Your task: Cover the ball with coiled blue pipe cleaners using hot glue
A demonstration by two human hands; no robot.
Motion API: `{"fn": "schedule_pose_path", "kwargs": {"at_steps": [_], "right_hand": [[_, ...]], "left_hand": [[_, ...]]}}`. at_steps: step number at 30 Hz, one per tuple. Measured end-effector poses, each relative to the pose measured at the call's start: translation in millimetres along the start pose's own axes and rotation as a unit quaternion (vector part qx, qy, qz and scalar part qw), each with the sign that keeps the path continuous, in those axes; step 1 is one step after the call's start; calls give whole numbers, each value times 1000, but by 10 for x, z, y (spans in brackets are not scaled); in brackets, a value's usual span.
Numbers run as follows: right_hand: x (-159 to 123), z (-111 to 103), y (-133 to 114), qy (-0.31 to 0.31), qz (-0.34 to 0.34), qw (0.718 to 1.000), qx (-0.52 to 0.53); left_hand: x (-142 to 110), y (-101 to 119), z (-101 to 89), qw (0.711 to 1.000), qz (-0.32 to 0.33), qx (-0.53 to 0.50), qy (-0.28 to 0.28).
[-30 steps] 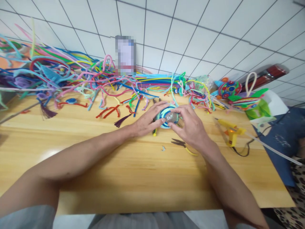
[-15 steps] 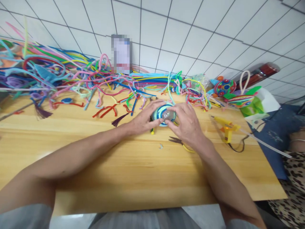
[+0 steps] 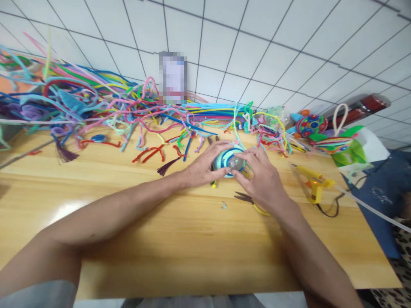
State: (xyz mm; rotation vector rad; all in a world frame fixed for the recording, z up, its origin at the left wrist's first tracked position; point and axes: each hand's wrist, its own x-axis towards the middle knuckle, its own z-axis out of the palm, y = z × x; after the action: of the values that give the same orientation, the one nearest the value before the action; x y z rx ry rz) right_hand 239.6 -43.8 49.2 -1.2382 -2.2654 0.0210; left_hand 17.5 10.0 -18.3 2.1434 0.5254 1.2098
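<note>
Between my hands is a rounded clear plastic piece (image 3: 227, 159) with blue and mint-green pipe cleaners wound in rings around it. My left hand (image 3: 208, 164) wraps its left side, thumb along the near edge. On the right, my right hand (image 3: 260, 171) pinches the bare clear part, fingers curled over it. A loose mint-green pipe cleaner end (image 3: 236, 124) rises behind the piece. Scissors with yellow handles (image 3: 245, 197) lie partly under my right wrist. A small blue scrap (image 3: 224, 205) rests on the table nearby.
Many coloured pipe cleaners (image 3: 128, 107) are heaped along the tiled wall. A yellow glue gun (image 3: 316, 182) with a cord and long glue stick lies at the right. Beyond it are a decorated colourful ball (image 3: 311, 125) and a person's leopard-print clothing (image 3: 401, 248) beside the table.
The camera view has shifted, so everything sits slightly lower and to the right. Both hands keep their hold on the wound plastic piece, with little visible change.
</note>
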Motion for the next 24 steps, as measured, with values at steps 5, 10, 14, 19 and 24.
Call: {"fn": "schedule_pose_path", "kwargs": {"at_steps": [5,10,14,19,24], "right_hand": [[-1,-29,76,-6,-26,1000,0],[-68,6,108,20,-38,999,13],[-104,67,123,46,-47,997,30],[-112,56,131,37,-68,996,46],[-150,48,128,28,-82,996,34]], "left_hand": [[-4,-1,8,1000,-7,-4,1],[0,43,-23,999,-32,-13,-6],[25,64,-35,999,-32,9,17],[33,99,-67,998,-49,34,5],[11,125,-96,999,-26,10,-22]]}}
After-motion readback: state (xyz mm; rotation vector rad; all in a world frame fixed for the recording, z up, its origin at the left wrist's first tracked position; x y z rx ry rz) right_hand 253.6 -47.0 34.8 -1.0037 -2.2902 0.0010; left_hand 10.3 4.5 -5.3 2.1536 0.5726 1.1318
